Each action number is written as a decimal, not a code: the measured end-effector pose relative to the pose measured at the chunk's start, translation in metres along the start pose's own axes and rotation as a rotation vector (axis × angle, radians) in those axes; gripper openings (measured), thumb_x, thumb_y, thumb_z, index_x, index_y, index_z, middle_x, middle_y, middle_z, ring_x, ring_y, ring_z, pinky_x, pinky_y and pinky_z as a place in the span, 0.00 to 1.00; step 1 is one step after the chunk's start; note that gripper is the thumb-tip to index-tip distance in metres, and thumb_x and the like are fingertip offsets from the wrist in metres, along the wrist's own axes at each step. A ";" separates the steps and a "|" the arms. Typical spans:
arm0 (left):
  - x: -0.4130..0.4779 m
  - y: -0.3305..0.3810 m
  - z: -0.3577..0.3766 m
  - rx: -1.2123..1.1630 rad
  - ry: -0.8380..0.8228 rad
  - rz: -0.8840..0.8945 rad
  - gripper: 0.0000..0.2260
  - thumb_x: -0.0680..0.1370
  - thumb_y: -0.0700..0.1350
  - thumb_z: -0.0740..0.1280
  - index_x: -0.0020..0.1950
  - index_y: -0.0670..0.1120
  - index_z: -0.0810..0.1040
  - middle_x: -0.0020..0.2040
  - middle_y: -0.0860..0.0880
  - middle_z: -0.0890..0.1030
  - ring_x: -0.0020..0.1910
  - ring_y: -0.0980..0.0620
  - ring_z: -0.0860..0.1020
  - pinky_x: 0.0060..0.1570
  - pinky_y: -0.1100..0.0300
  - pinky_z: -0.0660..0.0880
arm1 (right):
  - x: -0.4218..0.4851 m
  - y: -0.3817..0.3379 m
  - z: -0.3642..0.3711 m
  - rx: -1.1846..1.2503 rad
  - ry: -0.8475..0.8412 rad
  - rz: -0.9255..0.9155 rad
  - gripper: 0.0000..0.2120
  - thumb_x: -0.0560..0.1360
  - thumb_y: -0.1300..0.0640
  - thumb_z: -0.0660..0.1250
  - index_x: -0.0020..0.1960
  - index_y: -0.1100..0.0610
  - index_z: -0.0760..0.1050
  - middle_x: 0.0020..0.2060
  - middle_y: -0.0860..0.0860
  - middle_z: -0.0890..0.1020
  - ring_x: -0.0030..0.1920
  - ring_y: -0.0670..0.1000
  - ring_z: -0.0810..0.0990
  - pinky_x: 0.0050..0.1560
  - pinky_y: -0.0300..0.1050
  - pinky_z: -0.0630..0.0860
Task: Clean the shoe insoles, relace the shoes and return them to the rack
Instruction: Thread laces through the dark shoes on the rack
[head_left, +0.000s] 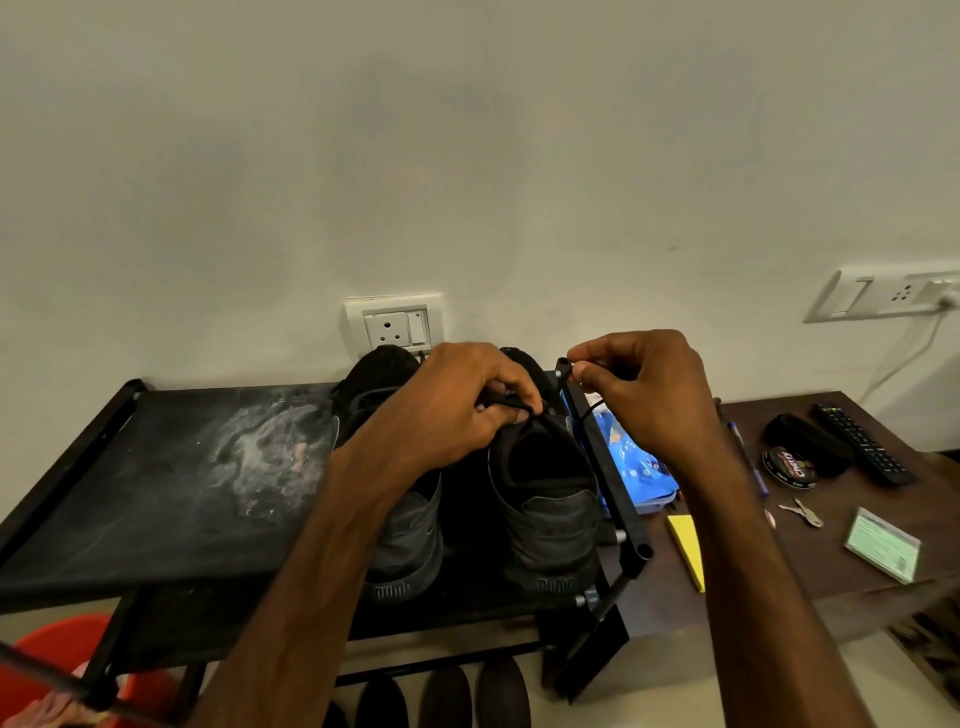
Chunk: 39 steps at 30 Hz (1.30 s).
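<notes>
Black Puma shoes (550, 519), fingers (511, 384) pinching lace (592, 408), Cherry polish tin (789, 467)

I see two black shoes on the rack (156, 493), heels towards me. Left hand (457, 410) pinches the lace (587, 413) over the right shoe (550, 519), hiding part of the left shoe (405, 530). Right hand (649, 395) pinches the lace's end up by the rack's corner post.

Black rack (156, 519) top shelf bears two black shoes (545, 499); whitish smear (265, 457) left.
</notes>
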<state>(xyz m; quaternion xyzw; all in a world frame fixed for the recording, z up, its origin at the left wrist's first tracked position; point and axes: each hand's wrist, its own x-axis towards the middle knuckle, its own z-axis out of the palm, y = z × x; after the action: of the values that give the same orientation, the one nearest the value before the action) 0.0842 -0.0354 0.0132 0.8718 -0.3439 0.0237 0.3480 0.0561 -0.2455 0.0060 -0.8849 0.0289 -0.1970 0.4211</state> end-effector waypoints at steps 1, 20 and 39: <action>0.001 0.000 0.001 0.004 0.010 0.017 0.08 0.75 0.40 0.76 0.51 0.52 0.88 0.52 0.57 0.84 0.53 0.60 0.81 0.57 0.62 0.79 | 0.000 -0.001 0.001 -0.003 0.020 -0.009 0.06 0.76 0.59 0.75 0.52 0.54 0.86 0.40 0.43 0.85 0.42 0.36 0.83 0.45 0.23 0.74; 0.008 -0.001 0.016 -0.039 0.092 0.071 0.10 0.73 0.38 0.78 0.52 0.49 0.88 0.47 0.55 0.87 0.47 0.61 0.84 0.54 0.59 0.81 | -0.006 -0.026 0.019 0.210 0.000 -0.057 0.05 0.74 0.62 0.76 0.47 0.54 0.87 0.38 0.45 0.87 0.37 0.42 0.86 0.42 0.39 0.84; 0.008 -0.001 0.016 -0.083 0.181 -0.053 0.07 0.73 0.41 0.78 0.50 0.49 0.88 0.45 0.55 0.87 0.44 0.63 0.83 0.49 0.73 0.77 | -0.006 -0.028 0.011 0.047 0.121 -0.017 0.13 0.71 0.39 0.77 0.44 0.48 0.83 0.29 0.44 0.83 0.31 0.40 0.80 0.39 0.40 0.76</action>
<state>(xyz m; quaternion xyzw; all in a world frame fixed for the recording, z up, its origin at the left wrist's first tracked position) 0.0875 -0.0493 0.0028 0.8598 -0.2885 0.0788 0.4139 0.0521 -0.2180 0.0187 -0.8616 0.0421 -0.2543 0.4373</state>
